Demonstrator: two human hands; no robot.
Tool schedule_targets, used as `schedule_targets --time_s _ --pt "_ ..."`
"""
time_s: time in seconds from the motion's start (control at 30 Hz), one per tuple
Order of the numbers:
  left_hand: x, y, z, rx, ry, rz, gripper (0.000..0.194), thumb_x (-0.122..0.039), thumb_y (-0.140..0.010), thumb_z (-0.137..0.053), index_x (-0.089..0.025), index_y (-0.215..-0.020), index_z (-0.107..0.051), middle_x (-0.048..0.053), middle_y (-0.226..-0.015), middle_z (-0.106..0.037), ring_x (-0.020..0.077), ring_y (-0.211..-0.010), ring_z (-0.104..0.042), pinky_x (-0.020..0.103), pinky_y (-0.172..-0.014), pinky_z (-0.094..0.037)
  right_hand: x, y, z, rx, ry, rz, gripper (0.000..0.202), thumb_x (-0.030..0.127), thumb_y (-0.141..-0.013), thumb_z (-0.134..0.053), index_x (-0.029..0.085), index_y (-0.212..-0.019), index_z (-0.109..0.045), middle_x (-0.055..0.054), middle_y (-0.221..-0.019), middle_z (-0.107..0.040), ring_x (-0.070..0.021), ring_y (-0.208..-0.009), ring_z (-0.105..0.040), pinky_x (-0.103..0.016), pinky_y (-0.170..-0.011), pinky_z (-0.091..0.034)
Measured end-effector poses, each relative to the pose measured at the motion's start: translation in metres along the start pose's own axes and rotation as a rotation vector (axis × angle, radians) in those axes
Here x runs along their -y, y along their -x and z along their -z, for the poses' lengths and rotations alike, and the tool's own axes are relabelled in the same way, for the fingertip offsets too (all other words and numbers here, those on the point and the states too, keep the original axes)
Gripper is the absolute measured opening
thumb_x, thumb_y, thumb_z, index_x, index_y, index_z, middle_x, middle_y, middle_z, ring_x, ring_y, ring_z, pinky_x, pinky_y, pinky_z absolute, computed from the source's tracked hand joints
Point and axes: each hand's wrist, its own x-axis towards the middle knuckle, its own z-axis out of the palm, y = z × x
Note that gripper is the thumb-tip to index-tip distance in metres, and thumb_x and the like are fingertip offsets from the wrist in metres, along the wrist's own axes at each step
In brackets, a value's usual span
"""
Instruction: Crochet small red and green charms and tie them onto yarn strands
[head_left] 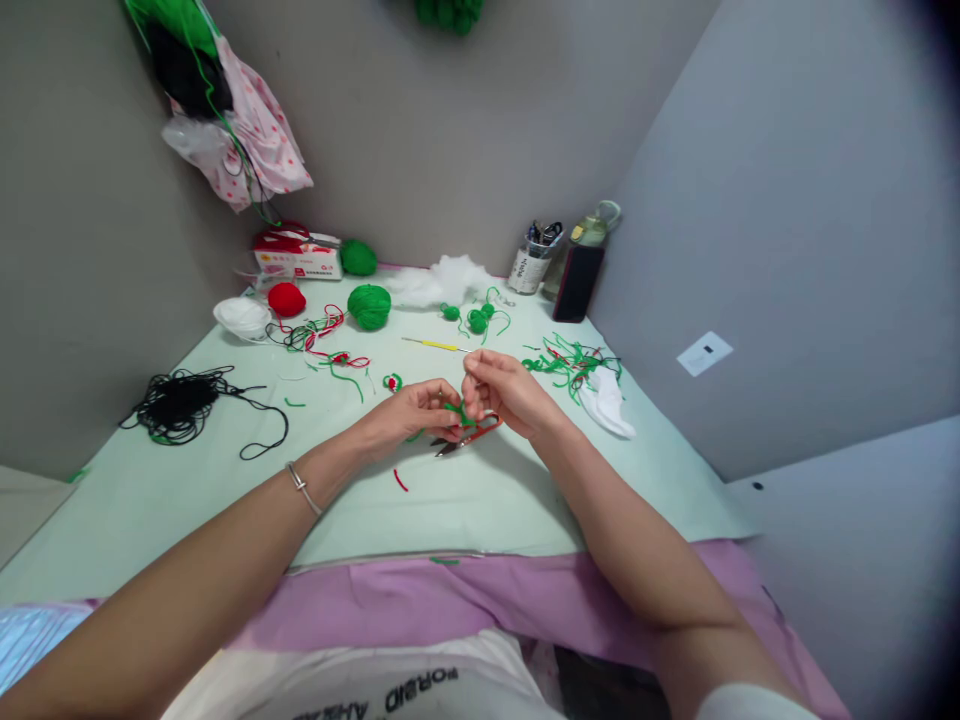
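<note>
My left hand is closed, its thumb and fingers pinching a small green yarn piece with a bit of red by it. Just to the right, my right hand has thumb and forefinger pressed together; anything between them is too fine to make out. A pair of scissors with orange-red handles lies on the table beneath both hands. Beyond them rests a crochet hook with a yellow grip. A little red and green crocheted piece sits left of the hands.
Black yarn lies at left. Behind are white, red and green yarn balls, white stuffing and small green balls. At right are yarn scraps, a pen cup and a phone against a bottle.
</note>
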Motion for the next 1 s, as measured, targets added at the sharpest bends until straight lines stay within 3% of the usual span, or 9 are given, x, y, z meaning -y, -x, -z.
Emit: schedule_targets --time_s 0.1,0.23,0.47,0.6,0.7,0.77,0.87,0.9,1.0 --pt "-0.002 0.002 -0.001 0.013 -0.025 0.020 0.025 -0.029 -0.075 -0.078 -0.017 -0.087 -0.059 0.003 -0.074 -0.069 0.0173 -0.073 -0.069 0.031 -0.073 -0.051 0.000 -0.005 0.007 -0.145 -0.128 0.077 0.024 0.033 -0.079 -0.070 0.018 -0.080 -0.051 0.005 -0.060 -0.063 -0.0082 -0.045 -0.060 -0.017 -0.044 -0.046" --pt "-0.004 0.003 -0.003 0.024 -0.052 0.037 0.027 -0.030 -0.073 -0.079 -0.016 -0.088 -0.061 0.005 -0.075 -0.071 0.0171 -0.071 -0.068 0.031 -0.070 -0.050 0.001 -0.010 0.015 -0.292 -0.226 0.085 0.021 0.027 -0.081 -0.069 0.019 -0.078 -0.050 0.007 -0.059 -0.058 -0.0060 -0.047 -0.057 -0.016 -0.045 -0.044" --pt "-0.007 0.003 -0.001 -0.062 0.044 0.011 0.023 -0.030 -0.075 -0.077 -0.017 -0.086 -0.061 0.000 -0.077 -0.065 0.0153 -0.073 -0.067 0.033 -0.079 -0.052 -0.002 -0.013 0.021 -0.261 -0.151 0.062 0.017 0.023 -0.078 -0.070 0.018 -0.087 -0.058 0.002 -0.072 -0.064 -0.0075 -0.058 -0.061 -0.018 -0.054 -0.048" --pt "-0.008 0.001 0.007 -0.153 0.101 -0.011 0.025 -0.030 -0.074 -0.078 -0.017 -0.086 -0.060 -0.001 -0.077 -0.065 0.0132 -0.073 -0.066 0.031 -0.080 -0.053 -0.009 -0.019 0.033 -0.290 0.080 0.086 0.025 0.034 -0.078 -0.068 0.018 -0.094 -0.056 -0.002 -0.082 -0.067 -0.0097 -0.060 -0.061 -0.021 -0.054 -0.047" --pt "-0.008 -0.002 0.012 -0.234 0.166 -0.057 0.026 -0.029 -0.073 -0.079 -0.018 -0.088 -0.061 -0.001 -0.077 -0.065 0.0124 -0.074 -0.065 0.030 -0.080 -0.054 -0.006 -0.015 0.045 -0.360 0.543 0.182 0.030 0.035 -0.080 -0.064 0.020 -0.105 -0.057 -0.005 -0.097 -0.066 -0.0130 -0.068 -0.062 -0.027 -0.062 -0.048" --pt "-0.008 -0.003 0.015 -0.266 0.186 -0.071 0.024 -0.027 -0.074 -0.078 -0.017 -0.090 -0.064 0.000 -0.079 -0.065 0.0120 -0.076 -0.065 0.029 -0.082 -0.055 0.001 -0.008 0.049 -0.238 0.864 0.197 0.025 0.031 -0.079 -0.066 0.020 -0.101 -0.062 -0.005 -0.099 -0.066 -0.0154 -0.077 -0.061 -0.029 -0.070 -0.048" --pt "-0.008 -0.003 0.018 -0.309 0.170 -0.048 0.023 -0.025 -0.074 -0.077 -0.015 -0.092 -0.069 0.003 -0.087 -0.067 0.0130 -0.082 -0.066 0.027 -0.084 -0.054 0.010 0.004 0.044 0.188 1.126 0.063 0.020 0.024 -0.074 -0.071 0.020 -0.094 -0.068 -0.004 -0.095 -0.067 -0.0180 -0.085 -0.060 -0.029 -0.074 -0.045" --pt "-0.009 -0.003 0.019 -0.329 0.161 -0.043 0.023 -0.025 -0.074 -0.078 -0.015 -0.093 -0.069 0.003 -0.089 -0.067 0.0136 -0.084 -0.067 0.026 -0.084 -0.053 0.010 0.007 0.040 0.271 1.186 0.034 0.021 0.021 -0.072 -0.073 0.020 -0.093 -0.069 -0.004 -0.092 -0.066 -0.0180 -0.084 -0.059 -0.028 -0.073 -0.044" --pt "-0.009 -0.003 0.022 -0.372 0.138 -0.080 0.025 -0.024 -0.072 -0.079 -0.016 -0.094 -0.070 0.003 -0.092 -0.068 0.0136 -0.085 -0.066 0.026 -0.084 -0.052 0.008 0.009 0.030 0.332 1.308 0.025 0.024 0.012 -0.068 -0.074 0.021 -0.090 -0.071 -0.003 -0.086 -0.064 -0.0175 -0.082 -0.056 -0.027 -0.069 -0.040"
